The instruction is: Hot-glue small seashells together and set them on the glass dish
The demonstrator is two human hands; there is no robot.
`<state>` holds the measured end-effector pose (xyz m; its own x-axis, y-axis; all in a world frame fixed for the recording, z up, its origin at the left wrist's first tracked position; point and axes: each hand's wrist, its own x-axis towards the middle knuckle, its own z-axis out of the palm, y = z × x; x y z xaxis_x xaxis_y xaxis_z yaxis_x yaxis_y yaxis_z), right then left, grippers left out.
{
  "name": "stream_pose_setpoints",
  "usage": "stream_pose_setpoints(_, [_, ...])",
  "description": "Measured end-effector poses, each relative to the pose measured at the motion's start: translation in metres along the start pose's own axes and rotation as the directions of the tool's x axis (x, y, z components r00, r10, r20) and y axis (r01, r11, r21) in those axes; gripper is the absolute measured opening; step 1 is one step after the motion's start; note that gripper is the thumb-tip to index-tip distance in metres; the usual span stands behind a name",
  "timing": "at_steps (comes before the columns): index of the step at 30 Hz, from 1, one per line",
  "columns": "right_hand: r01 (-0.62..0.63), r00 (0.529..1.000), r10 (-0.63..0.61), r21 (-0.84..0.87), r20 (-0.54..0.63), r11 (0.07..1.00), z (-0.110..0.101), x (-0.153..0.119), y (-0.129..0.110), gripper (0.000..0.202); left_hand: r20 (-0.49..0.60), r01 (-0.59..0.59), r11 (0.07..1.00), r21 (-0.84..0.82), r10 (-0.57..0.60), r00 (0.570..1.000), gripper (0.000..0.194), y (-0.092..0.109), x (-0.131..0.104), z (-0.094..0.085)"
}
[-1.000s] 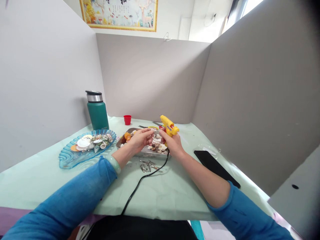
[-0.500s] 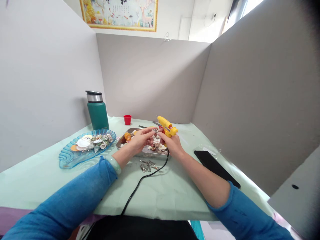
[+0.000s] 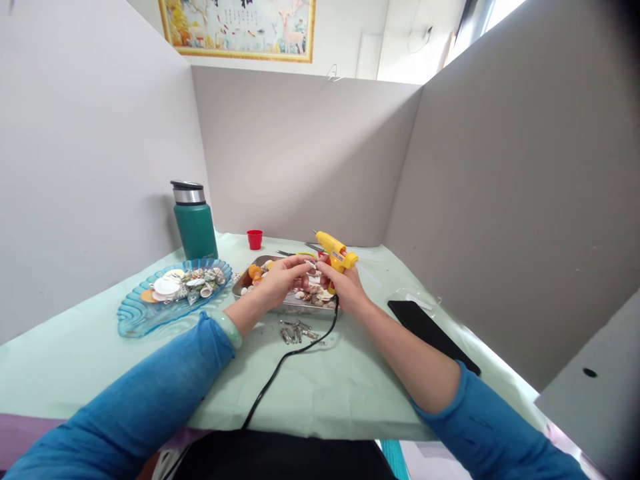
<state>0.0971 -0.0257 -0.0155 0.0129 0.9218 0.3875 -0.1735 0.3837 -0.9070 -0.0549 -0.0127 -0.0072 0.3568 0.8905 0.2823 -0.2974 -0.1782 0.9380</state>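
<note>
Over a metal tray (image 3: 295,309) of shells, my left hand (image 3: 281,281) pinches a small pale piece (image 3: 311,265) too small to identify. My right hand (image 3: 345,287) is wrapped round a yellow glue gun (image 3: 336,252), whose nozzle points up and to the left. The thumb and finger of that hand also meet at the small piece, so the fingertips of both hands are close together. From the gun's handle a black cord (image 3: 280,363) runs down across the table. Several small metal clips (image 3: 296,332) lie in front of the tray.
A blue glass dish (image 3: 135,313) with shells and discs sits left, before a green bottle (image 3: 195,227). Behind the tray are a red cup (image 3: 255,240) and scissors (image 3: 305,254). A black flat object (image 3: 433,335) lies right. Grey partitions (image 3: 305,153) enclose the table.
The glue gun has shifted very slightly to the right in my right hand. The small piece between my fingertips looks turned a little and paler.
</note>
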Motion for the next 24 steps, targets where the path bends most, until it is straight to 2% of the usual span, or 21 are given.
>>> stream_pose_setpoints(6, [-0.024,1.000,0.024,0.005,0.006,1.000,0.0000,0.0000,0.0007,0.029,-0.024,-0.032,0.999,0.012,0.033,0.999,0.023,-0.0004,0.0004,0.0010])
stream_pose_setpoints(24, [-0.008,0.999,0.008,0.000,0.036,1.000,-0.0006,-0.0006,0.0011,0.030,-0.020,-0.052,0.999,0.011,0.052,0.998,0.021,-0.0008,0.0006,-0.0006])
